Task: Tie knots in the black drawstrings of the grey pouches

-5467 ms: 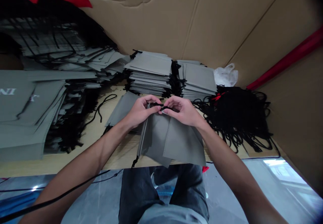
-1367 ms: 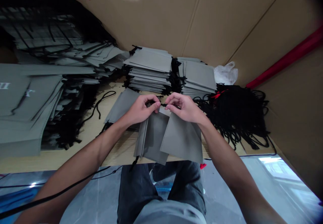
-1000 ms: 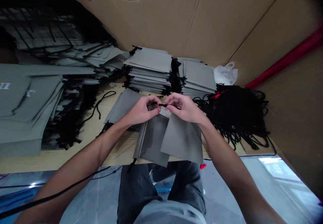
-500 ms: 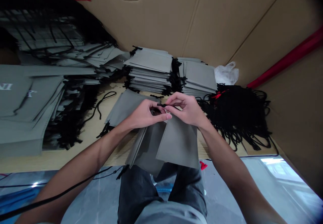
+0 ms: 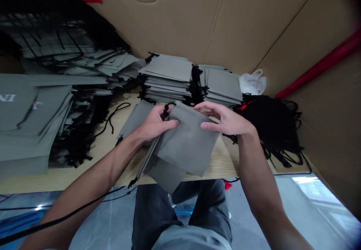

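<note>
My left hand (image 5: 153, 122) pinches the top left corner of a grey fabric drawstring pouch (image 5: 187, 143), where a black cord knot (image 5: 167, 108) sticks up. Under that pouch it also grips a small bunch of other grey pouches (image 5: 160, 171) that hang over the table edge. My right hand (image 5: 225, 118) rests its fingers on the top pouch's right edge, loosely curled. The pouch lies tilted, its lower corner toward my lap.
Two neat stacks of grey pouches (image 5: 169, 79) (image 5: 221, 86) stand behind my hands. A heap of black cords (image 5: 270, 126) lies at the right, a white plastic bag (image 5: 254, 82) behind it. Larger grey bags (image 5: 31, 122) pile at the left. Cardboard walls (image 5: 225, 20) enclose the wooden table (image 5: 93, 163).
Both hands were working a black cord at the pouch's top between the fingertips. Now the right hand has drawn away to the pouch's right edge, and the pouch has swung flat and tilted.
</note>
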`<state>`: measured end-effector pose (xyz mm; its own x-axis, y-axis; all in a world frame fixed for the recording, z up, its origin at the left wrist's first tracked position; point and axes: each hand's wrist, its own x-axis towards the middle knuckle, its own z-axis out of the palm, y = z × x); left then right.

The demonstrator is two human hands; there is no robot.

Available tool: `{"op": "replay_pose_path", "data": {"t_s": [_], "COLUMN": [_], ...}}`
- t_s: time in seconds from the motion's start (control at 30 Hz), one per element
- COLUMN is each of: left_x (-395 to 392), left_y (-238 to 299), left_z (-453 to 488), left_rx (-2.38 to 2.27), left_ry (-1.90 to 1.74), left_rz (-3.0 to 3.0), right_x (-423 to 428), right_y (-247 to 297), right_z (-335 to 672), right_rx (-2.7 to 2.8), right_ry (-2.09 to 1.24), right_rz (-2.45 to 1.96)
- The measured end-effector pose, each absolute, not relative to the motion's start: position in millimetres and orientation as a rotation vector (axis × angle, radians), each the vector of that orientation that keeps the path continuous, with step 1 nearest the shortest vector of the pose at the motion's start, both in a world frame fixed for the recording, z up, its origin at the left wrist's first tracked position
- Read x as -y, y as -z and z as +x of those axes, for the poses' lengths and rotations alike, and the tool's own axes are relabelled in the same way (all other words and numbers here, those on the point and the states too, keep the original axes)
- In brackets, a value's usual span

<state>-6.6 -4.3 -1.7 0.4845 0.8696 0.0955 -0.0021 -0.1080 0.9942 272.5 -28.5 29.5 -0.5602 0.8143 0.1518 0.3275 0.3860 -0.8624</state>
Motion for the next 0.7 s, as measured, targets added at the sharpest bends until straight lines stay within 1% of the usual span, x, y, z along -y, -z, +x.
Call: {"op": "replay_pose_path", "data": {"t_s": [0.1, 0.17, 0.3, 0.4, 0.53, 0.7], "left_x": [-1.4, -3.5, -6.7, -7.6, -6.4, -5.4], "left_y": [0.9, 3.4, 9.7, 10.8, 9.6, 9.9], "left_z": [-10.3, -9.8, -5.8, -4.0, -4.1, -4.4], "left_rx": [-0.862, -0.905, -0.956, -1.027, -1.056, -1.038], "left_ry": [-1.005, -1.036, -1.031, -1.011, -0.984, -0.951], "left_rz": [1.441, 1.405, 1.314, 1.232, 1.184, 1.167], "right_x": [27.9, 29.8, 32.1, 29.3, 22.8, 21.4], "right_y": [-36.1, -36.7, -33.4, -30.5, -29.4, -33.1], "right_z": [295.1, 304.2, 313.3, 313.4, 306.9, 302.6], "right_rx": [1.978, 1.834, 1.657, 1.743, 1.811, 1.921], "right_ry": [-1.285, -1.301, -1.198, -1.091, -1.040, -0.977], "right_rz": [-1.005, -0.976, -0.855, -0.764, -0.607, -0.626]}}
